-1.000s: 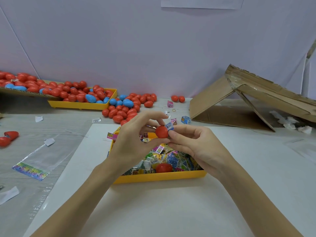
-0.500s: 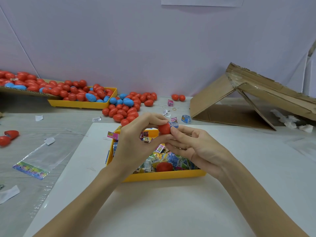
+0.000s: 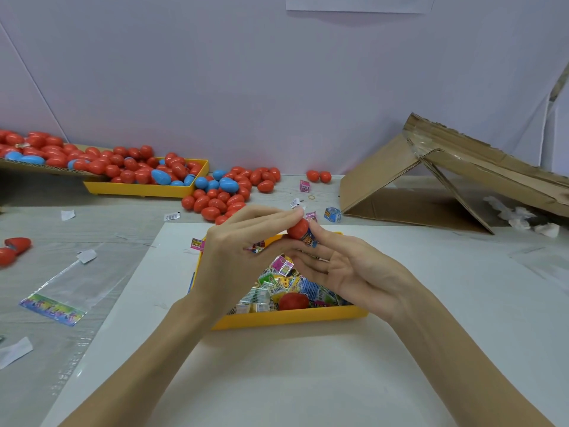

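Just changed: the red plastic egg shell [image 3: 298, 228] has risen a little and tipped, and the small blue printed packet [image 3: 308, 241], which lay beside it a second ago, now sits partly in its open mouth.
Left hand [image 3: 234, 260]: pinches the shell, forefinger on top, thumb underneath.
Right hand [image 3: 354, 272]: thumb and forefinger pinch the packet at the shell's mouth; the other fingers have spread straighter.
Where: shell and packet are held in the air over the far edge of the near yellow plastic tray [image 3: 292, 318] of mixed packets.
Meaning: stuffing looks under way; the packet is not fully in.
Closing piece: a loose red egg half [image 3: 293, 301] lies in the tray's near side.
Far left: a heap of red and blue eggs [image 3: 215, 195].
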Available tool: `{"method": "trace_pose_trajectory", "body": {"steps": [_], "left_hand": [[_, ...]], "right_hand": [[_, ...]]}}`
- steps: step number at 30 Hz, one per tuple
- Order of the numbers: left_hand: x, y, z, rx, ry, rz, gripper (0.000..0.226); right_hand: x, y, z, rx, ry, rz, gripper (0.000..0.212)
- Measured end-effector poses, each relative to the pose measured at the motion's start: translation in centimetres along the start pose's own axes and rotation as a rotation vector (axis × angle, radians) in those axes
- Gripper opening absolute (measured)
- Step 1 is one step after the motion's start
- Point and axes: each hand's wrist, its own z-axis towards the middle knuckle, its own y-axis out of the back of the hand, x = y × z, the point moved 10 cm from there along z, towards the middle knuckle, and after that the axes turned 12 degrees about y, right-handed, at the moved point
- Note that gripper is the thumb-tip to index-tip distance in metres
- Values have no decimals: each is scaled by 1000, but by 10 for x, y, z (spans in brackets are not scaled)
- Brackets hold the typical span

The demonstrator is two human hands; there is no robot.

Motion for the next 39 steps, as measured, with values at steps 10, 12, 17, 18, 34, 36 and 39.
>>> {"method": "trace_pose_trajectory", "body": {"steps": [10, 12, 17, 18, 34, 36, 39], "left_hand": [[4, -6, -1, 67, -41, 37, 38], [5, -6, 0, 81, -28, 25, 39], [8, -7, 1, 111, 5, -45, 39], [9, -7, 2, 117, 13, -56, 39], [7, -14, 2, 136, 71, -134, 41], [5, -15, 1, 114, 36, -127, 36], [7, -15, 1, 114, 30, -133, 33]], "right_hand": [[-8, 2, -1, -7, -53, 50, 24], [-9, 2, -1, -4, -57, 49, 25], [-8, 1, -1, 13, -57, 55, 27], [-8, 2, -1, 11, -56, 55, 27], [-14, -6, -1, 62, -91, 154, 44], [-18, -6, -2, 63, -111, 188, 39], [-24, -7, -2, 40, -142, 245, 38]]}}
